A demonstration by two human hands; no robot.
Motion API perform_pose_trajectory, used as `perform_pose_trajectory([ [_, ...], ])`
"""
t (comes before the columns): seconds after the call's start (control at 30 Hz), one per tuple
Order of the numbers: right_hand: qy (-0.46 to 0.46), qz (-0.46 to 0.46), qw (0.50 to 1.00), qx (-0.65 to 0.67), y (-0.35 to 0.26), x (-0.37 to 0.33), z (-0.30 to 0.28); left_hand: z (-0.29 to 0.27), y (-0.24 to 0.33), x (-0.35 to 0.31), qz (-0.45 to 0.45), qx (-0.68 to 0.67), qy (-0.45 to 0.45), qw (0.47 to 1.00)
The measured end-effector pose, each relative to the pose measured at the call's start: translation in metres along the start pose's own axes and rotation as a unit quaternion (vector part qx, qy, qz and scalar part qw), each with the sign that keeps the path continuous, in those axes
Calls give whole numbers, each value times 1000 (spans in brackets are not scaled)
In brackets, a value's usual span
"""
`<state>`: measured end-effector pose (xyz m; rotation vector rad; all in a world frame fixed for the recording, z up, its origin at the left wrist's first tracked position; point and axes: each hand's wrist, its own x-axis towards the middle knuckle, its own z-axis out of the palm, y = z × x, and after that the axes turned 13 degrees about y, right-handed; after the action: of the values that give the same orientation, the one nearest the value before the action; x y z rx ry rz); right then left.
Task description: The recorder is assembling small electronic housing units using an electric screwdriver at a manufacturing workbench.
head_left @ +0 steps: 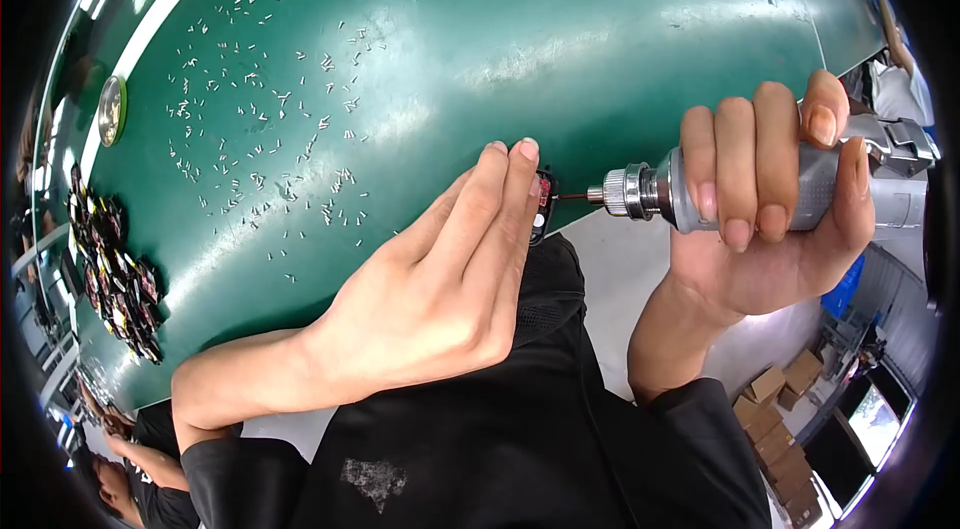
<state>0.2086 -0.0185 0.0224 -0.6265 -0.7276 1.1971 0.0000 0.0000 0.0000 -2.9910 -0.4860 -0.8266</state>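
The small black plastic piece with a red patch [545,191] sits at the fingertips of the left hand [420,289], by the near edge of the glossy green tabletop [560,19]. The left fingers are straight and laid together behind it, apparently as a backstop against the tool's push; the thumb is hidden, so I cannot tell whether they pinch it. The right hand [770,179] is wrapped around a grey cylindrical powered screwdriver [815,184], levelled so its thin dark bit [573,196] meets the piece side-on; contact is unclear. Loose silvery slivers of metal [345,176] lie scattered beyond the left hand, outside the tool's line. Farther left are a heap of black parts [110,269] and a round, green-rimmed dish [122,114]. The left hand itself blocks part of the piece. Brown cardboard boxes [775,434] stand below the right hand, away from the table.
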Motion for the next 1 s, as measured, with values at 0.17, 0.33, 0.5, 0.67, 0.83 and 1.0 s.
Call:
perform_pose_trajectory([
  [0.17, 30, 8, 999, -17, 10, 2, 0, 0, -1, -2, -3, -2, 10, 1000],
  [0.33, 29, 13, 998, -54, 7, 1, 7, 5, -1, -3, -3, -11, 17, 1000],
  [0.5, -4, 38, 992, -124, 4, 3, 14, 6, -1, -5, 12, -3, 28, 1000],
  [0.67, -61, 7, 991, -119, 9, 9, 17, 8, -4, -2, 20, -9, 38, 999],
  [0.83, -93, 0, 993, -77, 22, 10, 38, -11, -3, -6, 21, 58, 0, 998],
  [1.0, -247, 13, 967, -52, 20, 23, 31, -12, -12, -14, 25, -62, 10, 998],
])
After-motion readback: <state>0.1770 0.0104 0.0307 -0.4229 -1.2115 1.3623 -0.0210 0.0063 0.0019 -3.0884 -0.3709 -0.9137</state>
